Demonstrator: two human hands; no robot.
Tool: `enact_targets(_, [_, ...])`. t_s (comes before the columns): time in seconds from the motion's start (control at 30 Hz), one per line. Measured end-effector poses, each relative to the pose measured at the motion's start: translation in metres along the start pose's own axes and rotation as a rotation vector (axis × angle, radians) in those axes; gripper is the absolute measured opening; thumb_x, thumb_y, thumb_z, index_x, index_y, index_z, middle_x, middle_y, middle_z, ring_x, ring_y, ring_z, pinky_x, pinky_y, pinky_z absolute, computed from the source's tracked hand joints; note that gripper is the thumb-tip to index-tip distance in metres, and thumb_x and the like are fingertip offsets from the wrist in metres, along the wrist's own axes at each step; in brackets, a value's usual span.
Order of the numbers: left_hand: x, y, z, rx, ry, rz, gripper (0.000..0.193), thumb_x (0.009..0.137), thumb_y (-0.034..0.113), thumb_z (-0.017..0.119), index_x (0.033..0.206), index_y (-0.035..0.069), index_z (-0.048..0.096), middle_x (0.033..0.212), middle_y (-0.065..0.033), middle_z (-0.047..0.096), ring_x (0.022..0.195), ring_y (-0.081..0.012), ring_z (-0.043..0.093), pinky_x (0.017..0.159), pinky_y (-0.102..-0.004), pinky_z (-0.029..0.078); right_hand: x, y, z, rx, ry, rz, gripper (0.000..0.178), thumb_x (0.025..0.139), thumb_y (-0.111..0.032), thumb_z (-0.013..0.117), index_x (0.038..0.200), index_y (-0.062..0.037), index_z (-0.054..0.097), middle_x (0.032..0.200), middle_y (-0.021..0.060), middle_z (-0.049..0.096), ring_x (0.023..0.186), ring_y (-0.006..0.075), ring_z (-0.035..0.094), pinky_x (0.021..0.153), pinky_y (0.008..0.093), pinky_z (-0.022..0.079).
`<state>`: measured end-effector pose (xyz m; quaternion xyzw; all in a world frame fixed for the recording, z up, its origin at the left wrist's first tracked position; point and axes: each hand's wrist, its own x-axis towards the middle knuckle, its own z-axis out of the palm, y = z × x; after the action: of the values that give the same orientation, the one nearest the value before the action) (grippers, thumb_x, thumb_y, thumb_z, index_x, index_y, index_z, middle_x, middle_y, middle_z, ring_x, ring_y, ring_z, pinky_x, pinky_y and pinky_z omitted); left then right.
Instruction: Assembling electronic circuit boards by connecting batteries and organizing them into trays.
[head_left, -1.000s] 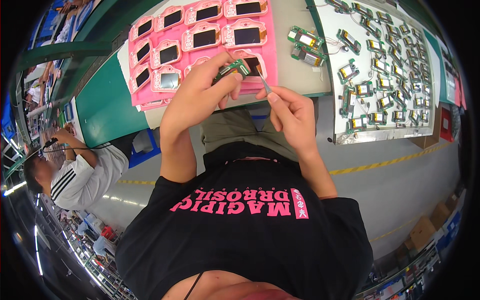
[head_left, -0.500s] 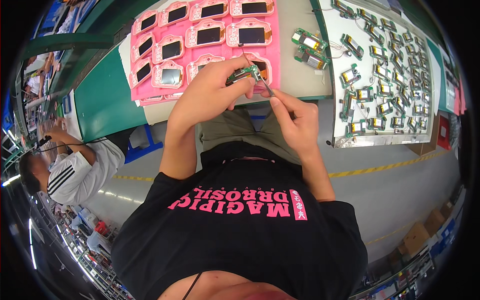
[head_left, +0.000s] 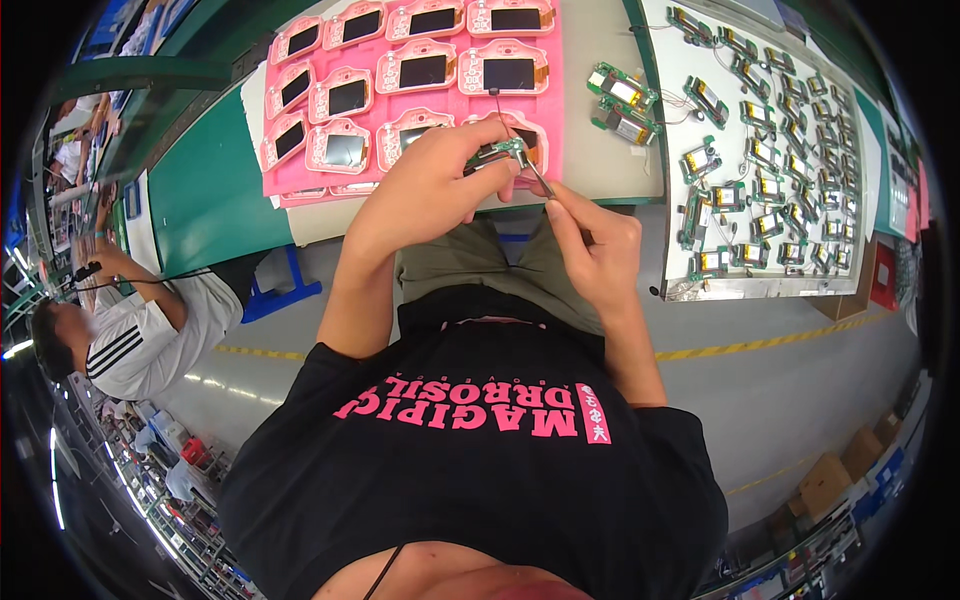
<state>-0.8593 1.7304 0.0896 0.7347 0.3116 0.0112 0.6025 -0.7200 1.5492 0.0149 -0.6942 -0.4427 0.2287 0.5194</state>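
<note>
My left hand (head_left: 425, 195) pinches a small green circuit board (head_left: 494, 154) above the near edge of the table; its fingers partly cover the board. A thin dark wire rises from it to a small black part (head_left: 494, 92). In my right hand (head_left: 598, 240) is a pair of metal tweezers (head_left: 541, 181), gripped between thumb and fingers. The tweezers' tips meet the right end of the board, too small to tell what they grasp. Beneath and beyond the hands, pink casings (head_left: 498, 75) with dark screens lie in rows on a pink mat (head_left: 552, 100).
Two circuit boards with batteries (head_left: 625, 90) lie right of the mat. Farther right, a white tray (head_left: 690, 275) carries many similar boards. A co-worker in a white shirt (head_left: 150, 335) sits at the left beside the green bench top (head_left: 205, 225). Cardboard boxes (head_left: 828, 480) stand at lower right.
Both hands, with the board and tweezers, have shifted slightly to the right in the picture. The tweezers' tips stay at the board's right end. The grips look unchanged.
</note>
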Motion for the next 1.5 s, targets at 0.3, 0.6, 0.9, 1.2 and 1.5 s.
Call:
enact_targets(0.3, [-0.002,-0.004,0.001,-0.041,-0.001,0.009,0.022,0.102,0.015,0.063,0.118,0.003,0.071,0.08,-0.0025,0.071,0.054,-0.0084,0.049,0.049,-0.0202,0.036,-0.003,0.004,0.0,0.007,0.0,0.007,0.024,0.094,-0.003,0.075,0.116,0.0005,0.082,0.061,0.0021,0.061,0.05,0.0121,0.042,0.049,0.0267,0.037])
enact_targets(0.6, [-0.003,-0.005,0.006,-0.014,0.038,0.03,0.027,0.101,0.015,0.065,0.123,0.001,0.071,0.079,-0.0024,0.071,0.053,-0.0078,0.048,0.048,-0.0203,0.036,-0.004,0.0,-0.001,0.037,-0.03,0.04,0.024,0.094,-0.003,0.074,0.116,0.0001,0.082,0.061,0.0025,0.062,0.05,0.0122,0.043,0.049,0.027,0.038])
enact_targets(0.9, [-0.002,-0.009,0.009,-0.024,0.024,0.035,0.025,0.1,0.016,0.065,0.119,0.001,0.072,0.077,-0.0018,0.071,0.053,-0.0074,0.047,0.047,-0.0204,0.037,-0.007,0.005,-0.002,0.028,-0.006,0.01,0.024,0.093,-0.003,0.075,0.116,0.0007,0.082,0.062,0.0036,0.065,0.049,0.0124,0.045,0.049,0.0278,0.039])
enact_targets(1.2, [0.003,-0.009,0.022,0.062,0.104,0.099,0.022,0.099,0.018,0.068,0.112,0.002,0.074,0.072,0.0007,0.069,0.053,-0.007,0.047,0.047,-0.0213,0.036,-0.013,0.007,-0.003,-0.029,0.037,-0.047,0.024,0.091,-0.002,0.076,0.114,0.0015,0.082,0.061,0.0043,0.065,0.047,0.0135,0.044,0.047,0.0284,0.038])
enact_targets(1.5, [0.004,-0.009,0.018,0.115,0.122,0.127,0.025,0.096,0.02,0.071,0.113,0.001,0.073,0.075,-0.0013,0.07,0.055,-0.0085,0.049,0.049,-0.0224,0.038,-0.006,0.009,-0.005,-0.148,0.05,-0.101,0.022,0.091,-0.002,0.077,0.112,0.0022,0.082,0.061,0.005,0.066,0.047,0.0132,0.043,0.047,0.0283,0.038])
